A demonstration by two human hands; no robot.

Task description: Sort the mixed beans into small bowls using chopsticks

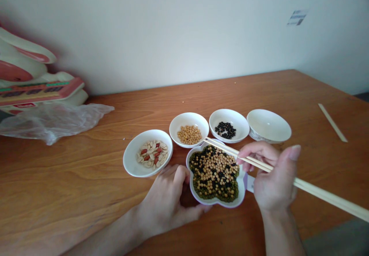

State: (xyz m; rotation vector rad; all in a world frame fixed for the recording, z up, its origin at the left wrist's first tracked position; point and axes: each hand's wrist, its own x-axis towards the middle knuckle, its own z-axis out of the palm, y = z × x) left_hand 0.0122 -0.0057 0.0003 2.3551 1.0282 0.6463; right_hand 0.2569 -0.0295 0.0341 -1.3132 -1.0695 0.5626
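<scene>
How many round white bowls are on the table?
4: leftmost bowl by the left hand; second bowl and third bowl behind the flower-shaped dish; rightmost bowl beside the third.

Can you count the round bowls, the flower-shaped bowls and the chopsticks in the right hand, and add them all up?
Round white bowls: 4
Flower-shaped bowl: 1
Chopsticks in the right hand: 2
Total: 7

We count four round bowls (270, 125), one flower-shaped dish (241, 191), two chopsticks (325, 195), one plastic bag (56, 122), one toy (25, 65), one wall label (298, 17) and, toward the desk's (72, 179) right edge, one pale strip (332, 122).
</scene>
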